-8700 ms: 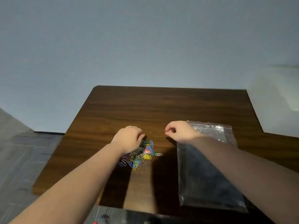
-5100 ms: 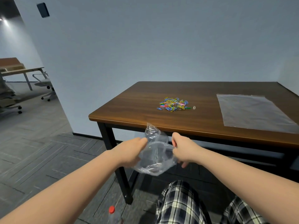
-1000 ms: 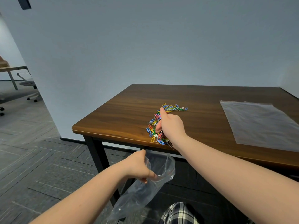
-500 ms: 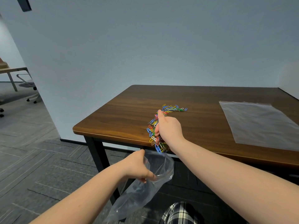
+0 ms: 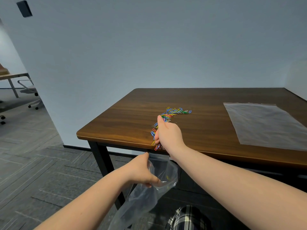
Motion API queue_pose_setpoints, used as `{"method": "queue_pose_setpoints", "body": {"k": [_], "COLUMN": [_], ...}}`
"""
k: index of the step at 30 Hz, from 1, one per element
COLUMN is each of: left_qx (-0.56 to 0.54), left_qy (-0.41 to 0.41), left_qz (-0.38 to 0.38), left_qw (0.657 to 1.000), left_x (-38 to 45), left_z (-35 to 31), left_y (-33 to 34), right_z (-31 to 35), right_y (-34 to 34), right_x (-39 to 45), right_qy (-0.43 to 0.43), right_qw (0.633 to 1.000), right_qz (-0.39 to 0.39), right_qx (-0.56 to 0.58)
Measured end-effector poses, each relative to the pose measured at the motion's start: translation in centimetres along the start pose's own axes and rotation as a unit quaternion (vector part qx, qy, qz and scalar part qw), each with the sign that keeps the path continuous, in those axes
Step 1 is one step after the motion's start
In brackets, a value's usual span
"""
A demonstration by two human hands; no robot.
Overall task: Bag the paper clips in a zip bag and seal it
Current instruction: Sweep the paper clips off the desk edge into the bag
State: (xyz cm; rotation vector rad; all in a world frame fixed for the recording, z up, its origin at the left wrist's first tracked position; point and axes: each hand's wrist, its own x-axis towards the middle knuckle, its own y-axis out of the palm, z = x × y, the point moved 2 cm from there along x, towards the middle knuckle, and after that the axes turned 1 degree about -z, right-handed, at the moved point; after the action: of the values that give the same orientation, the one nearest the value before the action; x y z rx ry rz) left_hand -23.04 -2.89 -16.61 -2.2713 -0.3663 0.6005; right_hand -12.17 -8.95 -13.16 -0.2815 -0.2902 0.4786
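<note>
Coloured paper clips [image 5: 172,112] lie in a streak on the brown wooden table [image 5: 129,123], running from mid-table down to its front edge. My right hand [image 5: 167,135] rests edge-on against the clips at the front edge, fingers together, and some clips hang over the lip. Just below the edge, my left hand [image 5: 141,171] grips the rim of a clear zip bag [image 5: 149,195] and holds its mouth open. A few clips show faintly inside the bag.
A second clear zip bag [image 5: 265,125] lies flat on the right of the table. A black table leg [image 5: 103,163] stands left of my left hand. An office chair [image 5: 30,92] and another desk are at far left. Plaid trousers [image 5: 187,218] show below.
My right hand has dragged the clips nearer across the table to its front edge; some now spill over. My left hand has kept the bag's mouth under the edge.
</note>
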Motion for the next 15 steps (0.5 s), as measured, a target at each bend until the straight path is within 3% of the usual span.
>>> {"method": "queue_pose_setpoints", "body": {"k": [6,12,15], "left_qx": [-0.013,-0.003,0.003], "left_qy": [-0.003,-0.010,-0.011], "left_qz": [0.000,0.005,0.000], "left_qw": [1.000,1.000,1.000], "left_x": [-0.2,-0.4,-0.4], "left_z": [0.1,-0.3,-0.2], "left_y": [0.0,-0.3,-0.2], "right_z": [-0.4,-1.5,-1.4], "right_y": [-0.2,-0.1,-0.8], "right_x": [-0.3,0.1,1.0], "right_qy": [-0.010,0.034,0.003], "right_qw": [0.999,0.988,0.989], "right_qz": [-0.005,-0.007,-0.030], "right_qx": [0.037,0.148,0.146]}}
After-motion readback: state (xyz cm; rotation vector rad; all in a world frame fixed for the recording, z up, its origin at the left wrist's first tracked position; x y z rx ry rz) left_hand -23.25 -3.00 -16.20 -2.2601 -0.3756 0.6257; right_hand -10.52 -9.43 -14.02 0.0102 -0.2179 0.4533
